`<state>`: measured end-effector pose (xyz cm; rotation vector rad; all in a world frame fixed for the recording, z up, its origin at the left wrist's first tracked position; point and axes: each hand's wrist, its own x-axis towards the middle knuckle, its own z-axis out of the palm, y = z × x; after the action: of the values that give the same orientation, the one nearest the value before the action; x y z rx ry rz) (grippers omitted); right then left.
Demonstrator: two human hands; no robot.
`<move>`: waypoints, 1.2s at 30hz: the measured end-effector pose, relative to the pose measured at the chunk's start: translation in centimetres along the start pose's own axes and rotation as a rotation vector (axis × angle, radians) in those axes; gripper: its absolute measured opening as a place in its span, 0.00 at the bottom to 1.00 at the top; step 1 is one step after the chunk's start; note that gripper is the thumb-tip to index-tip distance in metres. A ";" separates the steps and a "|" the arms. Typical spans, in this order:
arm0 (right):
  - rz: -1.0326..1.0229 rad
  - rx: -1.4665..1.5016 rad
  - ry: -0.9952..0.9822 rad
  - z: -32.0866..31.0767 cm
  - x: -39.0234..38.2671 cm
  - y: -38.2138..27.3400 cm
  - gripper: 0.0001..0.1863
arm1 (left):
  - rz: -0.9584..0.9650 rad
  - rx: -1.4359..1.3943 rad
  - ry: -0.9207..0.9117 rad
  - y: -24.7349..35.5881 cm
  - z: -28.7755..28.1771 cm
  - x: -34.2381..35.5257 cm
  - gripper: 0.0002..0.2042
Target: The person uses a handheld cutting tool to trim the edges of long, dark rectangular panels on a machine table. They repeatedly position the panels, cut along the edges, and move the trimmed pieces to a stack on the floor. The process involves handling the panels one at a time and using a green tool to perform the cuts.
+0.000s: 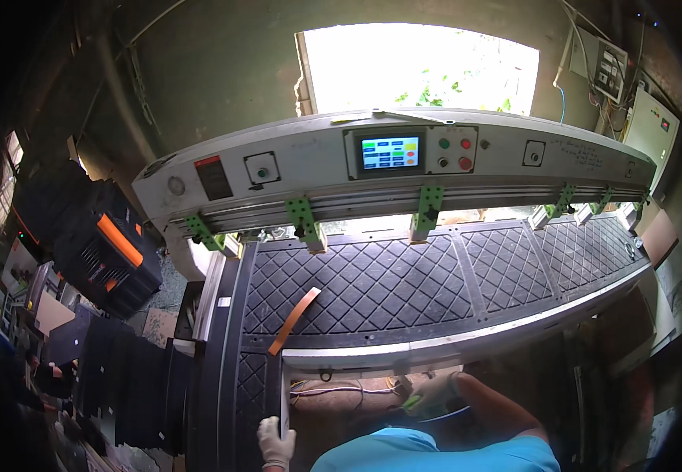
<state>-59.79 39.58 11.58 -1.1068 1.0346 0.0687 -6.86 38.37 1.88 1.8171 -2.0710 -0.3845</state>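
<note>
The left hand [276, 446], in a pale glove, has its grip closed over the light rim [285, 393] at the near left of the desk [388, 275], fingers on one side of the edge and thumb on the other. The right hand [435, 395], also gloved, reaches below the desk's front edge, well apart from the left. A small green item [412, 403] shows at its fingers, and a thin blue line [449, 414] runs just below; the hand is blurred and shaded, so I cannot tell whether its grip is clenched on the item or merely beside it. Loose cables [356, 388] lie behind it, under the desk.

On the desk's dark, diamond-grooved surface an orange strip [295, 321] lies slanted near the left end, touched by neither hand. Green brackets [301, 220] hang from the long grey beam [317, 161] along the back, all apart from the strip. The beam's screen [389, 154] is lit.

As for progress, the strip is out on the desk and the right hand is at work underneath; my judgement is that this step is unfinished, though how much remains does not show.

Farther left stands a black-and-orange machine [97, 263], with dark panels [136, 385] nearer the person.
</note>
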 end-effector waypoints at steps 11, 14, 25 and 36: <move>0.341 0.082 0.461 -3.5 -15.3 5.1 0.21 | 0.130 -0.446 -0.331 13.5 5.8 9.0 0.14; 0.180 0.123 0.763 -0.4 -13.9 6.9 0.20 | 0.073 -0.391 -0.020 12.3 6.2 15.8 0.11; -0.028 0.802 0.838 3.6 -2.0 7.1 0.17 | 0.034 0.131 -0.004 8.8 10.6 33.6 0.36; 0.015 0.764 0.938 -0.7 0.6 -4.7 0.14 | 0.203 -0.028 0.412 6.1 4.3 39.3 0.18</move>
<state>-57.50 36.53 14.41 -0.3810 1.6917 -0.8430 -18.55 0.15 4.04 1.4981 -1.9191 0.0171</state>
